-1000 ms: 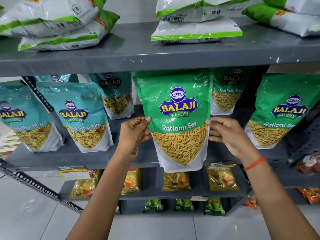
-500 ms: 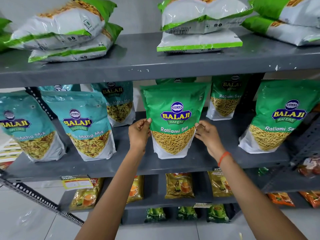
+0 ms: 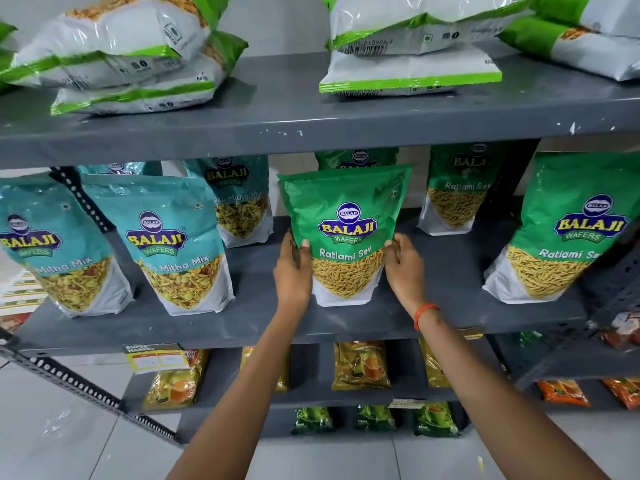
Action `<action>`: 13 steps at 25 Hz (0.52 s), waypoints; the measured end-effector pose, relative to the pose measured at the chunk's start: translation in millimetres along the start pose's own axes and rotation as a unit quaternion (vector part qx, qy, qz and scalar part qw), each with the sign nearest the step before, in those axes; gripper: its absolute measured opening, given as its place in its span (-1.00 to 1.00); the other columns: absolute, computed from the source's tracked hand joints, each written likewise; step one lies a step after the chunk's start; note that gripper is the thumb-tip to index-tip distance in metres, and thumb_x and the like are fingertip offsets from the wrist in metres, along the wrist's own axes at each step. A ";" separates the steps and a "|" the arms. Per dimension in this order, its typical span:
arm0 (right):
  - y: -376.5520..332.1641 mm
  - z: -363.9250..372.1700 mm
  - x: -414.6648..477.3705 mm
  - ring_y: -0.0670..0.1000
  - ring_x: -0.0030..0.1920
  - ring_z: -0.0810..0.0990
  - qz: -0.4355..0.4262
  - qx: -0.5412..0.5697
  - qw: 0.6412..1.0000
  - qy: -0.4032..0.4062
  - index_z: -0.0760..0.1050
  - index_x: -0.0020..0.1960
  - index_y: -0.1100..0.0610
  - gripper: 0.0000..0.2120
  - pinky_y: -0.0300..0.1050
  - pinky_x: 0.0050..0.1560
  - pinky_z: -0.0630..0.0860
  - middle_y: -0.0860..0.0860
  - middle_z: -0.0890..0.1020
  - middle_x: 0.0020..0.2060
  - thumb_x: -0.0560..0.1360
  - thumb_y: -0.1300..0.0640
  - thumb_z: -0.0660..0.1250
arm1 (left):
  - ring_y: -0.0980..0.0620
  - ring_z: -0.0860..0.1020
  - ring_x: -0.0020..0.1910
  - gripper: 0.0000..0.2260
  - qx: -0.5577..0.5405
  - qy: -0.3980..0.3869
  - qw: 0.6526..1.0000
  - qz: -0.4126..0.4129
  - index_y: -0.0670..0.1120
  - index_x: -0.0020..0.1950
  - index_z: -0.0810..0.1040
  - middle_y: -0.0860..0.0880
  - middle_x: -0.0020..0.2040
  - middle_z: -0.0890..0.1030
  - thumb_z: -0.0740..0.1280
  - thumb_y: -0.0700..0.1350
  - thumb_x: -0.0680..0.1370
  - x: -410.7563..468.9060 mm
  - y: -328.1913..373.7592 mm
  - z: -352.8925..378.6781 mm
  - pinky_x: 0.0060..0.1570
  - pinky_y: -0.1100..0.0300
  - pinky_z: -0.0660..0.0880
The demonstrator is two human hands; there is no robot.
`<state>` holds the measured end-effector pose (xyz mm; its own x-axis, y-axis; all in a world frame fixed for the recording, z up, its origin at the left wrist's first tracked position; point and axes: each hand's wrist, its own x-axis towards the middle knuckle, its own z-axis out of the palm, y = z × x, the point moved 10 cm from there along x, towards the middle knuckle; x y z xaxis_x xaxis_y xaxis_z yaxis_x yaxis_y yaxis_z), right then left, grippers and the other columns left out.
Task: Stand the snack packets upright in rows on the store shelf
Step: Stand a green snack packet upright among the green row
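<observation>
Grey metal shelf [image 3: 450,271] in a shop aisle, and standing upright on its middle board is a green Ratlami Sev packet [image 3: 346,233], pinched at its edges by the left hand [image 3: 292,271] on one side and the right hand [image 3: 405,268] on the other. Behind it there's another green packet [image 3: 358,159] peeking over the top, more Ratlami Sev bags [image 3: 568,230] off to the right, teal Mitha Mix packets [image 3: 173,244] upright to the left, and white-and-green bags [image 3: 408,43] lying flat on the board above.
</observation>
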<state>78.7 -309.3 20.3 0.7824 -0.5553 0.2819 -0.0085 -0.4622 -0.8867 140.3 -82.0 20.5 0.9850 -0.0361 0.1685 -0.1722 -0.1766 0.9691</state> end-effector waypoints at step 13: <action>-28.1 -148.5 -13.7 0.18 0.51 0.10 -0.289 -0.133 0.933 0.169 0.12 0.45 0.24 -0.50 0.21 0.48 0.15 0.25 0.19 0.47 0.56 0.23 0.18 | 0.15 0.04 0.51 -0.49 0.164 -0.039 0.948 0.270 -0.02 0.51 -0.02 0.03 0.53 0.07 0.11 -0.08 0.61 -95.9 94.8 195.2 0.49 0.02 0.14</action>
<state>-24.2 -391.3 95.8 0.4633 -0.3249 0.8245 0.1651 -0.8824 -0.4405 28.5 -287.3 61.1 0.7512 -0.2787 0.5984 -0.6567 -0.4071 0.6348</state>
